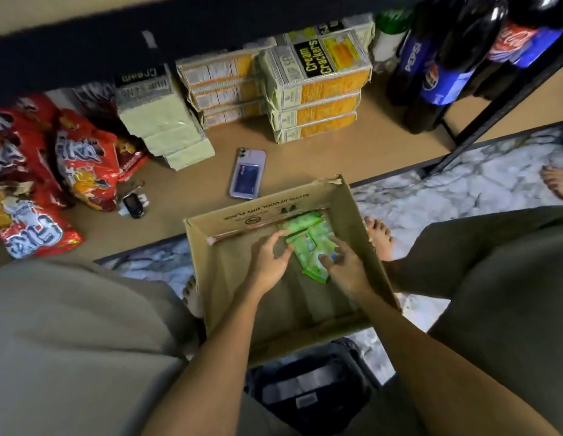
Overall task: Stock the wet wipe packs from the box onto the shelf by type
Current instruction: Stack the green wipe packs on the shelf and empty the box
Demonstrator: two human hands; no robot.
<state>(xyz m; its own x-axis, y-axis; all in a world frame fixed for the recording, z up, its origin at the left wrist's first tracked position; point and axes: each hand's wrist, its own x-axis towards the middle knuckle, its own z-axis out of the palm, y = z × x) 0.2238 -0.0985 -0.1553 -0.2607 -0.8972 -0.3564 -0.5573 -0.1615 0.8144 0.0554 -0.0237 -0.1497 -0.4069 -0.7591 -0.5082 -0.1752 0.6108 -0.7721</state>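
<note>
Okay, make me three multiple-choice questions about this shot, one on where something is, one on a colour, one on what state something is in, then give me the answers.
1. Where does the phone lie?
A. inside the cardboard box
B. on the shelf board, beyond the box
C. on the marble floor

2. What colour are the wet wipe packs in the cardboard box?
A. green
B. blue
C. red

3. What is the state of the box?
A. taped shut
B. open and packed to the rim
C. open, with only a few packs left at its far right corner

Answers:
1. B, it rests face down on the brown shelf board near the cracker stacks.
2. A, the wrappers between the left hand and right hand are bright green.
3. C, most of the box bottom shows bare.
</note>
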